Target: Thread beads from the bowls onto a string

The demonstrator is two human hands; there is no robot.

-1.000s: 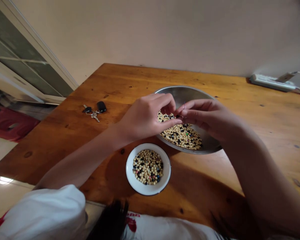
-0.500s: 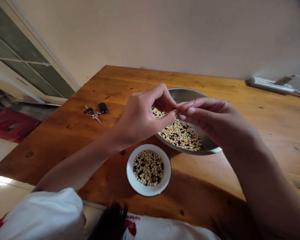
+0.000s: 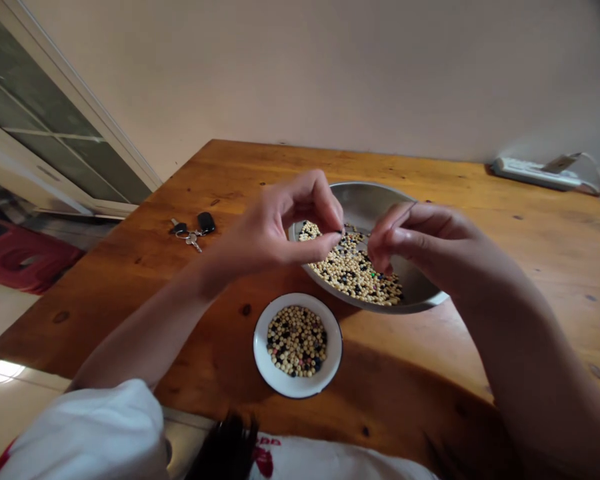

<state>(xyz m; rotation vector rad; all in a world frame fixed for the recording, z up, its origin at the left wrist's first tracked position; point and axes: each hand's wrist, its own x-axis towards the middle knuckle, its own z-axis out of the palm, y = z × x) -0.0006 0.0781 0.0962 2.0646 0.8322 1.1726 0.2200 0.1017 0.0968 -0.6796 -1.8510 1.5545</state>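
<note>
Two hands up over the bowl, both closed to pinches, neither spread. Left hand (image 3: 275,227): thumb and index fingertips (image 3: 338,227) pressed together, other fingers curled; anything between them is too small to make out. Right hand (image 3: 420,240): thumb and fingers curled in, with a thin strand (image 3: 403,215) showing at the fingers, thread or wire, can't tell which. Hands close, not touching.

Directly below them, cream and dark beads (image 3: 353,273) lie heaped in a steel bowl (image 3: 375,203), with a few coloured ones mixed in. Beads look light, hard and round, so likely to roll and slip. Best grip is probably a fingertip pinch on one bead at a time. Strand looks too fine and floppy for anything but a tip pinch.

Nearer, left of the bowl: white enamel dish (image 3: 280,382) with a second lot of beads (image 3: 297,341). Both vessels sit on a wooden table (image 3: 430,347). Further left, car keys (image 3: 193,233). Far right, a power strip (image 3: 535,173) against the wall. Near left, a white sleeve (image 3: 80,427). Far left, a glass door (image 3: 55,113).
</note>
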